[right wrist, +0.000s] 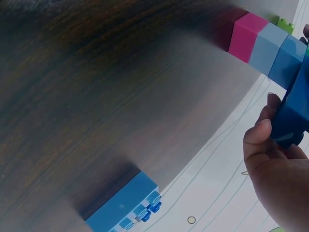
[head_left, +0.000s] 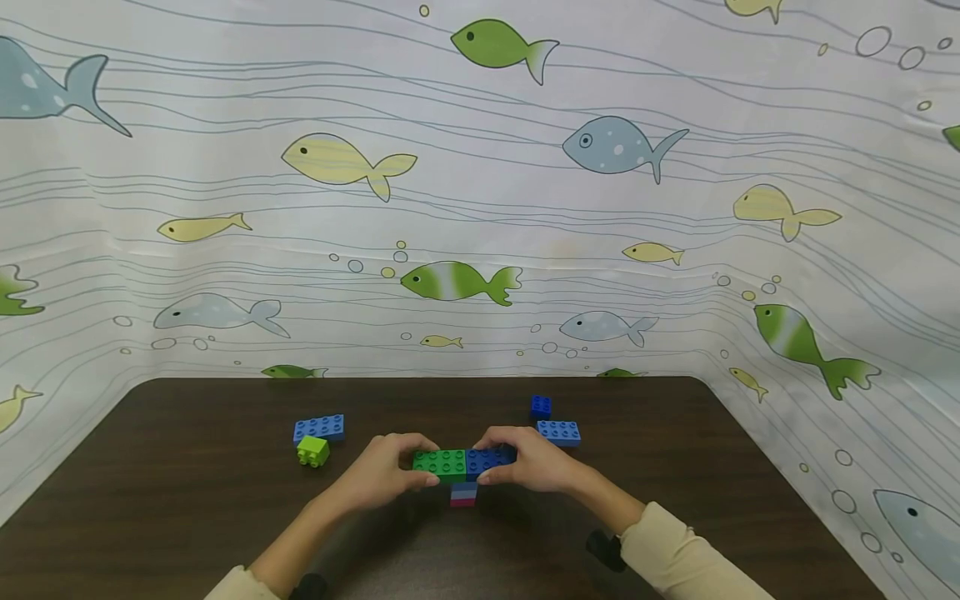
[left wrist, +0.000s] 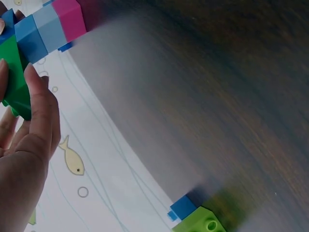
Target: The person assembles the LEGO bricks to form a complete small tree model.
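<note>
- My left hand (head_left: 386,472) pinched a green brick (head_left: 441,466) between thumb and fingers, which were parted by about the depth of the brick.
- My right hand (head_left: 534,461) gripped a dark blue brick (head_left: 483,461) in the same way, thumb nearer me, fingers on the far side.
- These two bricks met end to end, studs up, above the middle of a dark brown tabletop (head_left: 225,492).
- Beneath their meeting point was a narrow column: a mid-blue block (right wrist: 288,58) at the top, a pale blue block (right wrist: 267,43) in the middle and a pink block (right wrist: 247,36) at the foot.
- To the left lay a light blue brick (head_left: 320,426), with a lime brick (head_left: 312,451) just in front, its studs facing sideways.
- Beyond my right hand lay a sky-blue brick (head_left: 558,432), with a small blue brick (head_left: 541,407) just behind it.
- Behind everything rose a white backdrop (head_left: 525,221) printed with fish, bubbles and wavy lines.
</note>
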Demonstrator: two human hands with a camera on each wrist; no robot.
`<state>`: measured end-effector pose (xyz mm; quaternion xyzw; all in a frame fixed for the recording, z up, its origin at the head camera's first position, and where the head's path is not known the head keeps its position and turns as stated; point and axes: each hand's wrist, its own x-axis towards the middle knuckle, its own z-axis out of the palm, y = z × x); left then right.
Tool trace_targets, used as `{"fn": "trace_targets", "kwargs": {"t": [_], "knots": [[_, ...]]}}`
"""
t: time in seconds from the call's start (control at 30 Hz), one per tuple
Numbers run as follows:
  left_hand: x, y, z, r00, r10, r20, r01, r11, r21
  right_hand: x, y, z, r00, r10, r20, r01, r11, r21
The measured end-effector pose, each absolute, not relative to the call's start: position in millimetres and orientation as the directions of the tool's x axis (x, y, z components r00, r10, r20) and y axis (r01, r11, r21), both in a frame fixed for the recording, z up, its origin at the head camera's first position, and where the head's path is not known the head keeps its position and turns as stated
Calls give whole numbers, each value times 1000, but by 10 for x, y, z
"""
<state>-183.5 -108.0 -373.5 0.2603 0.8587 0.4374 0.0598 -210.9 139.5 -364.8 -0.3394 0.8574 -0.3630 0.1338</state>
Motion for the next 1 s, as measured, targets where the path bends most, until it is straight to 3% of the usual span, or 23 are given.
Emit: {"fn": "trace_targets", "kwargs": {"t": [0.57,1.0], "knots": [[-1830,-1078,-3725,-859,499,116,375,457,807,-2137,1517,-3602,-702,-710,-59,-437,495,-751],[-1819,-1068,-3716,-861,498,106,361,451,816,-2410,2021,-3608,-762,-643,-73,-453,610,-650]]}}
